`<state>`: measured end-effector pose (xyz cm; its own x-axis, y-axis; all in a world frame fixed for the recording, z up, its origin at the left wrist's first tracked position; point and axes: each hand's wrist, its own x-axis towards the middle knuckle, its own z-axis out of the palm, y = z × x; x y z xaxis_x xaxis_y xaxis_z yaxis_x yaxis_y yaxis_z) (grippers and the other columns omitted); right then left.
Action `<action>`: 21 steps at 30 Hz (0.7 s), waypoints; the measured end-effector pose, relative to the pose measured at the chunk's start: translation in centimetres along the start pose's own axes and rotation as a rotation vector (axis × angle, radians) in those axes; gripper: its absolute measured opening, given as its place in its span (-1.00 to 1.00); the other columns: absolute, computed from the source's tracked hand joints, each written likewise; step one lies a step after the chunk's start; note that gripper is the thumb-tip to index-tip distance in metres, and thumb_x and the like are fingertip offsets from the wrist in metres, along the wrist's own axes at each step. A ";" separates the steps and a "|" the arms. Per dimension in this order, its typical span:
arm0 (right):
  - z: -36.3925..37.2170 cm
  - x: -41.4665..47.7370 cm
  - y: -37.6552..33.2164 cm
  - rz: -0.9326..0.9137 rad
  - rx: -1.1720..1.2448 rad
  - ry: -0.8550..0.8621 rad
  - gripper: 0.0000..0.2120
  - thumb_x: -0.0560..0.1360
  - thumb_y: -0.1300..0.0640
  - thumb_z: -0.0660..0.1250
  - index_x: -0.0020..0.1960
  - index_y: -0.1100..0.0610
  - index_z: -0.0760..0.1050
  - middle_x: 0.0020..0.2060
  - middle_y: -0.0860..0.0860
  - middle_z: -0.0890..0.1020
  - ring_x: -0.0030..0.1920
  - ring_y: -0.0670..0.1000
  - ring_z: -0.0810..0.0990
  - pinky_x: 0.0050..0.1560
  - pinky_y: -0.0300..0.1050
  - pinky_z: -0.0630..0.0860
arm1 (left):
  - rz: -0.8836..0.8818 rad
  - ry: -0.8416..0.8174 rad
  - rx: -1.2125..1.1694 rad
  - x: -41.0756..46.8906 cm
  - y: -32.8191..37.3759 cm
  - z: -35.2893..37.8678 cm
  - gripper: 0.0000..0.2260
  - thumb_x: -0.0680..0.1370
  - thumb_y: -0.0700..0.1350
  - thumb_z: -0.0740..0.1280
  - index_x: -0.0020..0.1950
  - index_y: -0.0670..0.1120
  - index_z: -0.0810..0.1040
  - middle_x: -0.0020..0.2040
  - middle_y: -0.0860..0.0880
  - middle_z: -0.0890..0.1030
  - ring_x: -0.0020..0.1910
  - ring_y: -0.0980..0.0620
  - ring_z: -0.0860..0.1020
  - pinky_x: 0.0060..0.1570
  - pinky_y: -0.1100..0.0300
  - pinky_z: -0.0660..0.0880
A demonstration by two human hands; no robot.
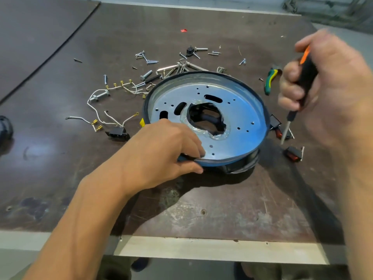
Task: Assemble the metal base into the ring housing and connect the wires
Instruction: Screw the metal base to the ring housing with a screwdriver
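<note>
A round metal base (240, 118) with a jagged middle hole and several small holes lies inside a dark ring housing (238, 166) at the table's middle. My left hand (161, 150) grips the near-left rim of the base, thumb under the edge and fingers on top. My right hand (327, 81) holds a black and orange screwdriver (302, 81) upright to the right of the ring, tip pointing down above the table. White wires (96, 104) with brass terminals lie loose to the left, some joined to a black socket (118, 133).
Several screws, bolts and hex keys (173, 67) are scattered behind the ring. Green-handled pliers (270, 79) lie at the back right. Two red rocker switches (292, 154) sit to the right of the ring. The table's front edge (201, 247) is close to me.
</note>
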<state>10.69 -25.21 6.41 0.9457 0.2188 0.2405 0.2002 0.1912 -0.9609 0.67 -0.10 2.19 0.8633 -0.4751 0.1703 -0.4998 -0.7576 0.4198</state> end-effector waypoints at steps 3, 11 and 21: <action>-0.6 0.0 1.3 0.004 -0.414 0.035 -0.87 0.52 0.08 0.42 -0.16 0.01 0.49 -0.40 0.02 0.48 -0.50 -0.02 0.36 -0.49 -0.20 0.32 | -0.040 -0.052 -0.011 -0.5 -0.7 -1.0 -0.84 0.41 -0.10 0.56 -0.02 0.00 0.74 0.04 0.14 0.70 0.10 0.13 0.63 0.05 0.03 0.59; 0.2 0.2 5.2 0.166 -0.971 0.041 -0.76 0.48 0.15 0.44 -0.26 0.01 0.41 -0.33 0.00 0.51 -0.28 0.10 0.54 -0.27 -0.03 0.50 | -0.330 -0.046 -0.090 -2.7 -2.1 -3.8 -0.49 0.40 -0.41 0.25 0.09 0.14 0.68 0.02 0.20 0.69 -0.05 0.34 0.59 0.16 0.36 0.47; 0.7 -0.1 4.4 0.381 -0.846 -0.059 -0.82 0.52 0.29 0.25 -0.03 0.02 0.40 -0.11 0.14 0.58 -0.40 0.13 0.71 -0.37 0.13 0.67 | -0.183 -0.101 0.395 2.0 4.6 2.7 -0.43 0.52 0.34 -0.08 0.37 0.12 0.41 0.38 0.00 0.44 0.27 -0.06 0.40 0.21 -0.01 0.42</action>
<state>11.30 -23.76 2.30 0.9761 0.1756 -0.1278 0.0205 -0.6603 -0.7507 -0.12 -5.75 2.09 0.9385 -0.3440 0.0286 -0.3451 -0.9367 0.0587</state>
